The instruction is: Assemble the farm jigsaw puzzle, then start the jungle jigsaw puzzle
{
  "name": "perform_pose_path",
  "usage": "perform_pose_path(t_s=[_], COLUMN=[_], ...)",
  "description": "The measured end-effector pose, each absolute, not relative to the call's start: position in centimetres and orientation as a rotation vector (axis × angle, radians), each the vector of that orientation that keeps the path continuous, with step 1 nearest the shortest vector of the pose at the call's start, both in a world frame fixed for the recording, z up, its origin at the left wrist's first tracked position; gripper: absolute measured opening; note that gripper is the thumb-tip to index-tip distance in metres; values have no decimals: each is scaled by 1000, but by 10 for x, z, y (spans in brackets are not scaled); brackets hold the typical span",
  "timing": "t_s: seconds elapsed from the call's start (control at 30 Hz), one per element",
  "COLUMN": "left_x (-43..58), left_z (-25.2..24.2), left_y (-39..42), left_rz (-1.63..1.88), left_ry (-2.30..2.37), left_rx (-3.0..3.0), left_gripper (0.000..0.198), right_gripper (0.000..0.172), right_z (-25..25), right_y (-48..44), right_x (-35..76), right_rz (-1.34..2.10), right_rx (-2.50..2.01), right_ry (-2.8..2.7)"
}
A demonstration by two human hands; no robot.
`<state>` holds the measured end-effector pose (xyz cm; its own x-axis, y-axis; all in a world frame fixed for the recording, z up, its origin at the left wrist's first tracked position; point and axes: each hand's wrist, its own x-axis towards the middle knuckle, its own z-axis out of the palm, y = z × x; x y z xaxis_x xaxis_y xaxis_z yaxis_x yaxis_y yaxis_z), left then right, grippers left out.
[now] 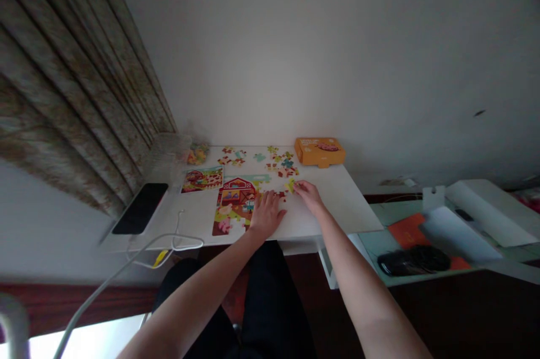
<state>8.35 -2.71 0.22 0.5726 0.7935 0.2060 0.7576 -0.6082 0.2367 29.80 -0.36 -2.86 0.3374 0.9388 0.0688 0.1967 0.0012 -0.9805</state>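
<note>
On the white table lies a partly joined jigsaw puzzle [228, 210] with a red barn and farm animals. My left hand [266, 214] rests flat on its right side, fingers spread, covering part of it. Just to the right, my right hand [309, 194] pinches a yellow-green puzzle piece [290, 185] by its edge. Loose puzzle pieces [283, 163] are scattered behind the hands, with another group of pieces [232, 157] farther left. A picture card [202, 179] showing a barn scene lies left of the puzzle.
An orange box [320, 152] stands at the table's back right. A black phone [141, 208] and a white cable [179, 238] lie at the left, near a clear plastic container [169, 151]. Right of the table, a lower glass shelf holds a black hairy-looking object [413, 260].
</note>
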Motion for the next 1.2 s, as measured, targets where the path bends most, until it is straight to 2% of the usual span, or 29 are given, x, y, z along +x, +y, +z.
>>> perform_pose_path(t_s=[0.13, 0.33, 0.67, 0.8, 0.97, 1.2], left_x=[71, 72, 70, 71, 71, 71], left_z=[-2, -1, -3, -3, -4, 0], left_y=[-30, -33, -35, -35, -35, -36], left_rz=[312, 382, 487, 500, 505, 492], left_ry=[1288, 1302, 1274, 1273, 1278, 1282], left_rx=[2760, 2712, 2695, 2693, 2685, 2692], left_gripper=[51, 48, 46, 46, 46, 43], right_gripper=[65, 61, 33, 26, 18, 16], right_z=[-39, -49, -32, -30, -34, -40], right_y=[3, 7, 50, 59, 62, 55], right_x=[299, 300, 296, 294, 289, 281], right_rz=[793, 692, 825, 863, 765, 562], right_rx=[-1462, -1477, -1511, -1561, -1583, -1585], right_ry=[-1031, -1058, -1515, -1640, -1708, -1752])
